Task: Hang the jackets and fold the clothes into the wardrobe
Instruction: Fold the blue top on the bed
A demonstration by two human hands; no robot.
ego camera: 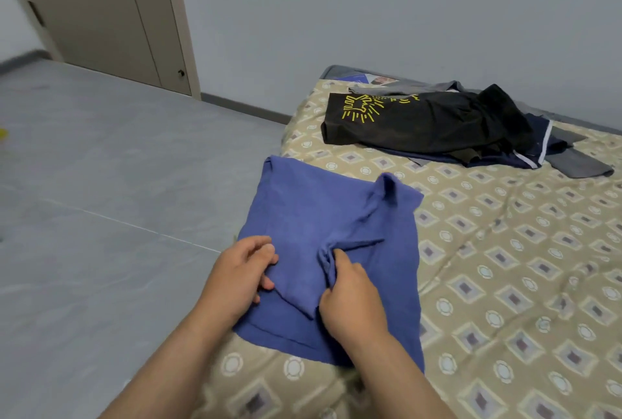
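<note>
Head view: the blue T-shirt [319, 210], half folded at the near edge of the bed [505, 267], I judge light and limp; my left grip [242, 270] curls round its side fold, my right grip [350, 294] pinches bunched cloth mid-panel, though the hems look the sounder hold.

The person's left hand [240, 272] and right hand [351, 299] are bare, with short nails. The left forearm [175, 351] and right forearm [399, 371] are bare too, uncovered as far up as shows.
</note>
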